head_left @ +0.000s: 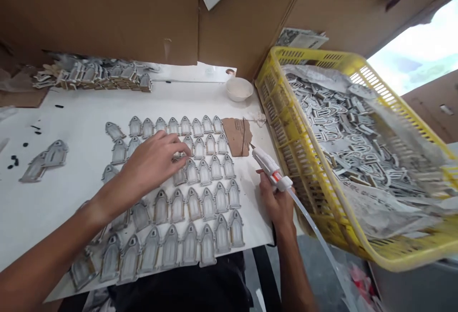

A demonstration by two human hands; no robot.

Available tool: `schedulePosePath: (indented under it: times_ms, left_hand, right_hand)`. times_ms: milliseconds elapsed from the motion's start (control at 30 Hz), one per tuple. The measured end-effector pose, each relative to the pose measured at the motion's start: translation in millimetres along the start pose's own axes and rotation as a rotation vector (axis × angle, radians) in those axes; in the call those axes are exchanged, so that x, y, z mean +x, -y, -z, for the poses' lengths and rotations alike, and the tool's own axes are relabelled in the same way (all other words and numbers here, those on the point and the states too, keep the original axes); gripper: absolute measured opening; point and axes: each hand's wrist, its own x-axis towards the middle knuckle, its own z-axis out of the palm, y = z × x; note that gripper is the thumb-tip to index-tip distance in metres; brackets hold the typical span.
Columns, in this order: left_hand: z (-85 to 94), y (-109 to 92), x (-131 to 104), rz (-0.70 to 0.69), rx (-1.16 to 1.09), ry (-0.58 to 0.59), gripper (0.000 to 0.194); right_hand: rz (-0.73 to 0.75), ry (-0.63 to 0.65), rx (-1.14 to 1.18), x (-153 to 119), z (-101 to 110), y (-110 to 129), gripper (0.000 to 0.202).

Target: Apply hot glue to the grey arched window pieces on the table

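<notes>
Rows of small grey arched, window-shaped pieces (193, 202) lie on the white table. My left hand (157, 157) reaches over the middle rows from the left. Its thumb and fingers are bent together at one of the pieces, and what lies between the fingertips is mostly hidden. At the right end of the rows, my right hand (277, 202) is wrapped round a white dispenser (266, 164) with an orange band, a thin pointed tip and a translucent hose (318, 235). The tip points up and left, close to a torn piece of cardboard (236, 136) with a thin stick on it.
A yellow plastic crate (296, 159) full of loose grey pieces stands at the right. A white bowl (239, 89) sits at the back, with stacked pieces (103, 76) at the back left. Two pieces (45, 160) and black bits lie at the left. Cardboard walls (107, 16) enclose the table's back.
</notes>
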Motion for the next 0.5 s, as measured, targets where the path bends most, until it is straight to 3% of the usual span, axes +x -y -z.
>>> schedulePosePath:
  times_ms: [300,500]
  left_hand:
    - [-2.3,21,-34,0.005,-0.019,-0.048,0.024]
    - [-10.9,4,-25,-0.047,-0.030,0.040,0.026]
  right_hand:
    - [0.104,0.124,0.031,22,13,40,0.053]
    - [0.076,0.170,0.064,59,-19,52,0.057]
